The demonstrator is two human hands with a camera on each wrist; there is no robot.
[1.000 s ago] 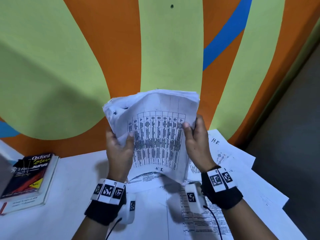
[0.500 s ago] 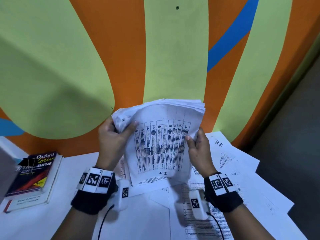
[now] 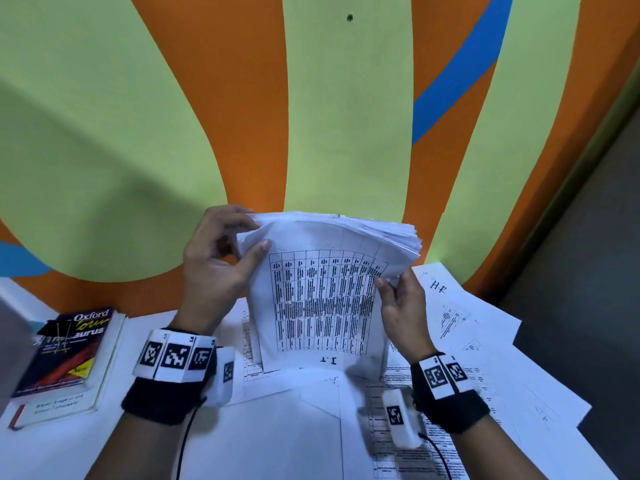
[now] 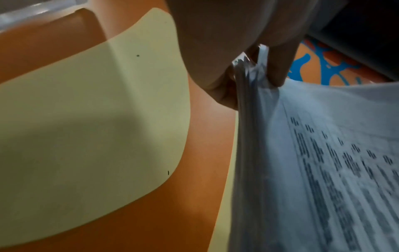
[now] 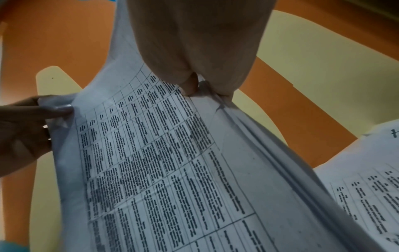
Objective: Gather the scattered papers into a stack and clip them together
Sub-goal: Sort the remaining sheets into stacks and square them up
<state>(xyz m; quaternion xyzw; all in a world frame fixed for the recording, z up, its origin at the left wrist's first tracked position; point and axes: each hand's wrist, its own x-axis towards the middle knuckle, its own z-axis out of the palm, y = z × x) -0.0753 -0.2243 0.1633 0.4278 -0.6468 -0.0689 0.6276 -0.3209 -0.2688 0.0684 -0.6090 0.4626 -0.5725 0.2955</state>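
A thick stack of printed papers [image 3: 325, 299] stands on its bottom edge on the white table [image 3: 62, 441], its top curling toward the wall. My left hand [image 3: 221, 258] pinches the stack's upper left corner between thumb and fingers; the left wrist view shows that pinched stack edge [image 4: 250, 88]. At the upper right edge my right hand [image 3: 398, 299] pinches the sheets [image 5: 207, 92]. Loose papers [image 3: 460, 327] lie scattered flat on the table under and to the right of the stack. A black binder clip [image 3: 57, 329] lies on a book at the left.
An Oxford thesaurus [image 3: 69, 348] rests on another book at the table's left edge. The orange, green and blue painted wall [image 3: 311, 116] rises directly behind the table. The table's right edge drops off to a dark floor [image 3: 588, 271].
My left hand slid up from the stack's left side to its top left corner. The stack came lower and now stands on the table. The right hand kept its grip on the right edge.
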